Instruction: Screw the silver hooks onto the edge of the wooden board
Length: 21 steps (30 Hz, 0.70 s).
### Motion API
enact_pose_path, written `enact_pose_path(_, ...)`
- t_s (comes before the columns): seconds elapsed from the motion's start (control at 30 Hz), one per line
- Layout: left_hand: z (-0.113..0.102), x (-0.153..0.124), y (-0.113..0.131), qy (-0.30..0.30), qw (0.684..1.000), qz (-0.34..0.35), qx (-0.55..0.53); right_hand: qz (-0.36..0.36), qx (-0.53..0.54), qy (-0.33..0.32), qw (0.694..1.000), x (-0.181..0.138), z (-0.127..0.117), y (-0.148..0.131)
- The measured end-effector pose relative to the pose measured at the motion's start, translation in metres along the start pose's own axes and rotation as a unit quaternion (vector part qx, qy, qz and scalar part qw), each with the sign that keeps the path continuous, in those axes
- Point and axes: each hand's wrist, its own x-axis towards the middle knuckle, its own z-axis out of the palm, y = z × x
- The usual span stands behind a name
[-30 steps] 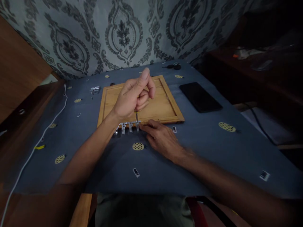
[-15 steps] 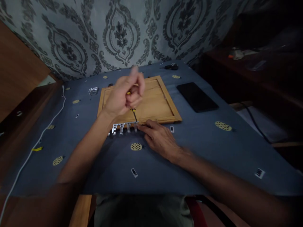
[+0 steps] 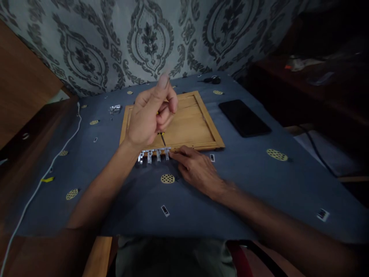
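Observation:
My left hand is raised over the wooden tray, fingers curled around a small screwdriver with a yellow-and-black handle. Its thin shaft points down at a row of shiny metal brackets lying along the tray's near edge. My right hand rests on the blue cloth, its fingertips pressed against the right end of the bracket row. Whether those fingers grip a bracket or only steady it is unclear.
A black phone lies to the right of the tray. More metal parts sit at the back left, a dark object at the back. A white cable runs down the left. Small labels and dotted yellow patches scatter the cloth.
My left hand shifted slightly left and tilted the screwdriver while staying above the brackets. My right hand kept its place at the bracket row.

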Motion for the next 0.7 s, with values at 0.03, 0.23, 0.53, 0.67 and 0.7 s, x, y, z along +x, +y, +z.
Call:
enact_pose_path(0.03, 0.000, 0.000, -0.001, 0.007, 1.000, -0.001, -0.001, -0.001, 0.001, 0.002, 1.000, 0.000, 0.000, 0.000)
enact_pose_path(0.23, 0.002, 0.000, -0.006, 0.015, 1.000, -0.023, 0.011, -0.002, 0.001, 0.000, 1.000, 0.000, 0.001, 0.001)
enact_pose_path(0.53, 0.003, -0.003, -0.011, 0.008, 1.000, -0.005, 0.014, 0.002, 0.002, -0.007, 1.000, 0.001, -0.002, -0.002)
enact_pose_path(0.67, 0.002, -0.002, -0.012, 0.002, 1.000, -0.005, 0.003, 0.007, -0.003, -0.008, 1.000, 0.000, -0.002, -0.002)
enact_pose_path(0.7, 0.001, -0.002, -0.013, 0.002, 1.000, -0.005, 0.001, 0.006, -0.003, -0.008, 1.000, 0.000, -0.002, -0.002)
